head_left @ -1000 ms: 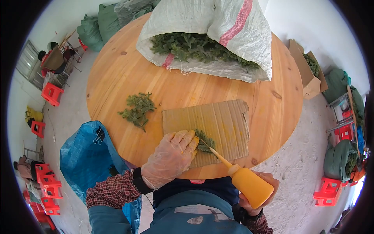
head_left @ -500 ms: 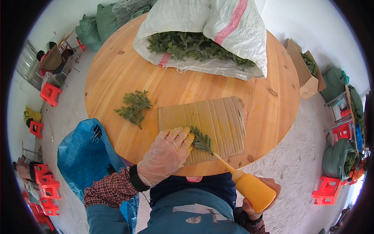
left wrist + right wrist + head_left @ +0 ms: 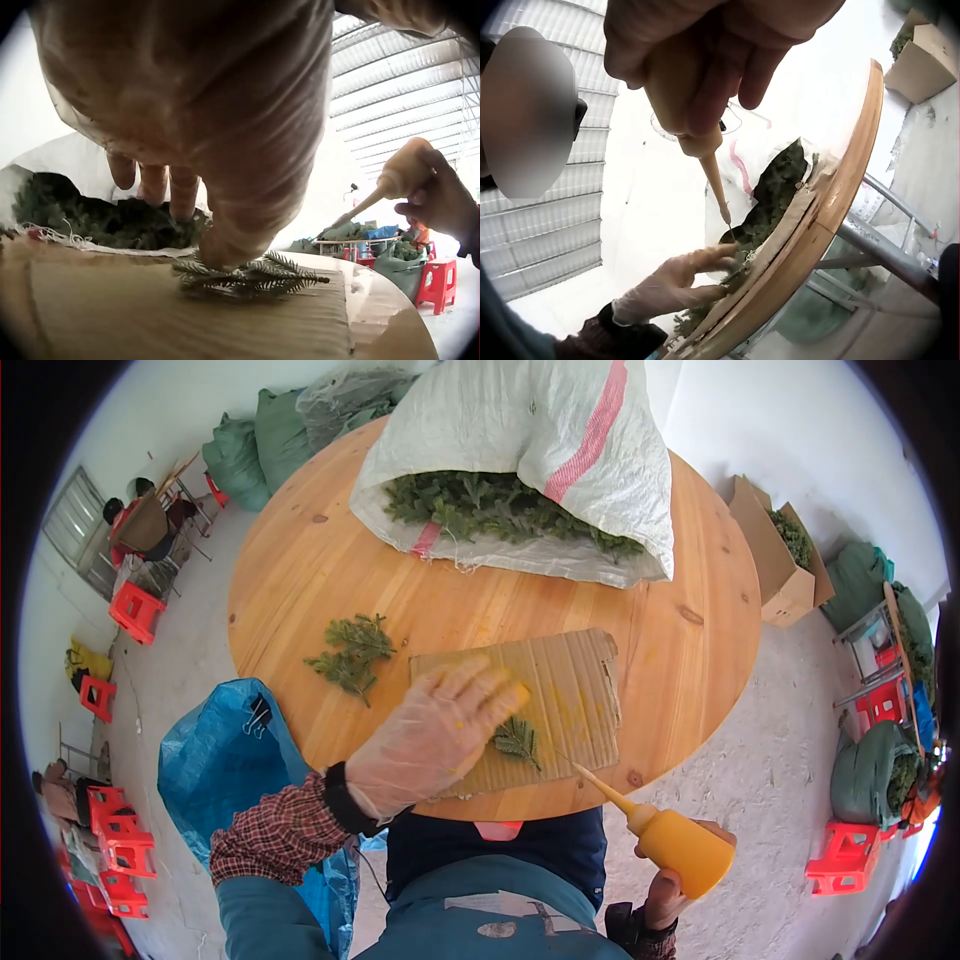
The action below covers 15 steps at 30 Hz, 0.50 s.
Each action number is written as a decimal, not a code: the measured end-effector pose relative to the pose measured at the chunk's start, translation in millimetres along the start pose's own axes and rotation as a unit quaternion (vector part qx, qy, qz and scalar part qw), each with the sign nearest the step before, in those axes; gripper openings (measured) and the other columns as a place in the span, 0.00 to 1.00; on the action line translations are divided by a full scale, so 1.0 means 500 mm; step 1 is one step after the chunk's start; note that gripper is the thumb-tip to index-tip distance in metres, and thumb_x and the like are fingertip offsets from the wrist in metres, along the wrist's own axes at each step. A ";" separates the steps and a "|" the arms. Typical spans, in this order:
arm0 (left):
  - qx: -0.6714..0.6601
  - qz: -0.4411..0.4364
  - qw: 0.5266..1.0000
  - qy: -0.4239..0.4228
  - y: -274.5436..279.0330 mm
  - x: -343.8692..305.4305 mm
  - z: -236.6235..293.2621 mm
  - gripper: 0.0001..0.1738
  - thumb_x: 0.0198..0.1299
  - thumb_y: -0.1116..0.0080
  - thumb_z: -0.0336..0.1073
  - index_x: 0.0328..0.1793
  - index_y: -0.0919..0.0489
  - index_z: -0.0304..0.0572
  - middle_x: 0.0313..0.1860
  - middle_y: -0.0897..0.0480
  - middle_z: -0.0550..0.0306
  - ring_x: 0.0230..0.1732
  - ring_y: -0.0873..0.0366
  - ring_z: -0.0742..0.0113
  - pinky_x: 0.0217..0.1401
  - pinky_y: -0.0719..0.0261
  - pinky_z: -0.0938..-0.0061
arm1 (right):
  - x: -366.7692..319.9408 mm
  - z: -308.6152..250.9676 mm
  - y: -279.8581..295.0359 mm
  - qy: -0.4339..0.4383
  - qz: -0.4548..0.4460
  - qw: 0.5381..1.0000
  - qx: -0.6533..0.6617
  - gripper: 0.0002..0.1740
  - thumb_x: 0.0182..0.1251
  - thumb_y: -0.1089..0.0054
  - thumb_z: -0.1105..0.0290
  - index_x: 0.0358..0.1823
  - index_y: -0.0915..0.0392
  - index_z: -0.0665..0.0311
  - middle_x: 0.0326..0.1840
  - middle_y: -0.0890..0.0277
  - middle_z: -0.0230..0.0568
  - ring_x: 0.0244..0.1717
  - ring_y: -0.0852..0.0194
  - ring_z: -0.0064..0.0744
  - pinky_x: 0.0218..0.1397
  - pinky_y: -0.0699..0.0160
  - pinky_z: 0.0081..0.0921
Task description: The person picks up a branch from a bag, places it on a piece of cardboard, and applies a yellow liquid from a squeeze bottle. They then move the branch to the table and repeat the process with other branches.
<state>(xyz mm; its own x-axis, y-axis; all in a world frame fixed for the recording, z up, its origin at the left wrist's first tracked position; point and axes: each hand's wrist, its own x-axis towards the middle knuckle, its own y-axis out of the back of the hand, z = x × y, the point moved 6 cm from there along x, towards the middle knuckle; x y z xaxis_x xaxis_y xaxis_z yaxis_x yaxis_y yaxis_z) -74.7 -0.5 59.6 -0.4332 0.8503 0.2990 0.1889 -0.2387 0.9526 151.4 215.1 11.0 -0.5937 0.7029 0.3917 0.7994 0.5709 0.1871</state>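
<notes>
In the head view my left hand, in a clear plastic glove with yellow stains, hovers over the cardboard sheet, fingers stretched out and blurred. Just beside its fingers, a small fir sprig lies on the cardboard. From the left wrist view, the thumb comes right down at that sprig. My bare right hand grips a yellow squeeze bottle, its long thin nozzle pointing toward the cardboard's near edge. The nozzle tip is apart from the sprig.
Another fir sprig lies left on the round wooden table. A white woven sack full of fir greenery lies at the back. A blue bag hangs open at the left edge. Red stools and a cardboard box stand around.
The left hand has let go of the sprig's end and lifted, its fingers now spread. The bottle has drawn back to the right, its nozzle off the sprig.
</notes>
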 end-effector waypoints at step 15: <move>0.180 -0.150 0.939 0.251 0.062 -0.065 -0.293 0.14 0.60 0.43 0.36 0.52 0.17 0.46 0.47 0.18 0.50 0.56 0.21 0.53 0.62 0.28 0.56 | 0.029 0.089 -0.013 0.023 -0.015 0.998 0.053 0.47 0.62 0.38 0.30 0.59 0.38 0.69 0.44 0.27 0.46 0.27 0.17 0.39 0.29 0.15 0.30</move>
<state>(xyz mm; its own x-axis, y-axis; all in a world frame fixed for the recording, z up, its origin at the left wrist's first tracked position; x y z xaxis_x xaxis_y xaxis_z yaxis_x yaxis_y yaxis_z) -184.0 -104.3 87.7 -0.8584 0.5040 0.0956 0.2383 0.2267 0.9444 133.6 240.5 -24.4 -0.6109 0.6660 0.4281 0.7653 0.6351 0.1041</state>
